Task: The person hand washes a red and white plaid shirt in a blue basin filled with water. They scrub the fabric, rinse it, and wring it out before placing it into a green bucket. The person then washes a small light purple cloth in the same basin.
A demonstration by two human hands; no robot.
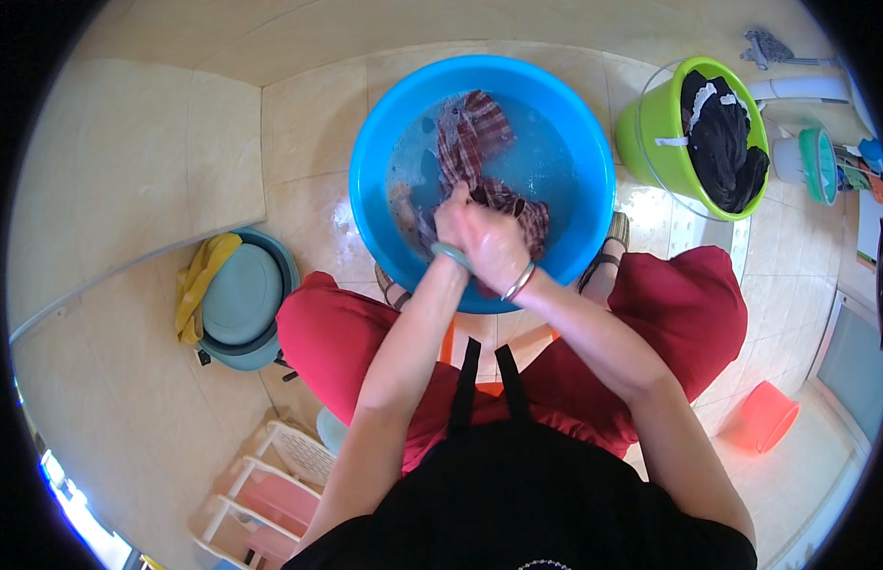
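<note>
A large blue basin (365, 142) stands on the floor in front of me with cloudy, sudsy water in it. A wet dark red and white plaid garment (475, 128) lies partly in the water and partly bunched above it. My left hand (452, 217), with a pale green bangle at the wrist, is closed on the garment. Pressed against it, my right hand (497, 245), with a metal bracelet, is also closed on the cloth. The fingers of both hands are largely hidden from view.
On the right a green bucket (641, 142) holds black clothes (717, 133). A small pink-red bucket (767, 418) lies tipped lower right. Stacked grey-blue basins (240, 294) with a yellow cloth (202, 285) stand at left. A white rack (251, 494) is at lower left.
</note>
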